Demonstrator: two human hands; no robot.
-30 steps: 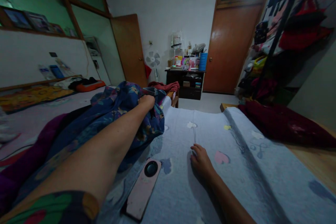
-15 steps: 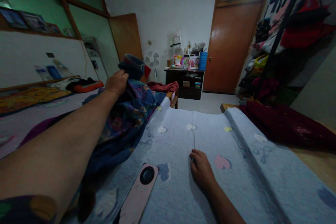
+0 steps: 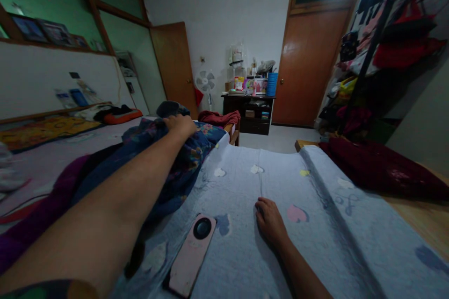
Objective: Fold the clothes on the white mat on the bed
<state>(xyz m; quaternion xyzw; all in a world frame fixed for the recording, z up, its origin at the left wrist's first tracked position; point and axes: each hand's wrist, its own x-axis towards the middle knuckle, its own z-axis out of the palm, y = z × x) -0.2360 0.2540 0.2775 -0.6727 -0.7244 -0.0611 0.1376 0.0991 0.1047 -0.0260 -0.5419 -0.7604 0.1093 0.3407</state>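
Observation:
My left hand (image 3: 180,126) is closed on a dark blue floral garment (image 3: 189,163), near a rolled, cuff-like end (image 3: 171,108) that stands up behind the knuckles. The garment lies bunched on the left side of the bed, and my forearm covers much of it. My right hand (image 3: 270,219) rests on the pale blue sheet (image 3: 245,252), fingers loosely bent and holding nothing that I can see. Between the two arms lies a pink phone (image 3: 191,254), its round black camera ring facing up.
Purple cloth (image 3: 66,187) lies left of my forearm. A dark red folded cloth (image 3: 382,168) sits along the right edge. Beyond the bed stand a black cabinet (image 3: 254,124), a white fan (image 3: 205,81) and a wooden door (image 3: 301,65). Clothes and bags hang at the right.
My left hand has moved right and down, bringing the raised cuff end lower over the garment. The view has shifted slightly. My right hand stays in place on the sheet.

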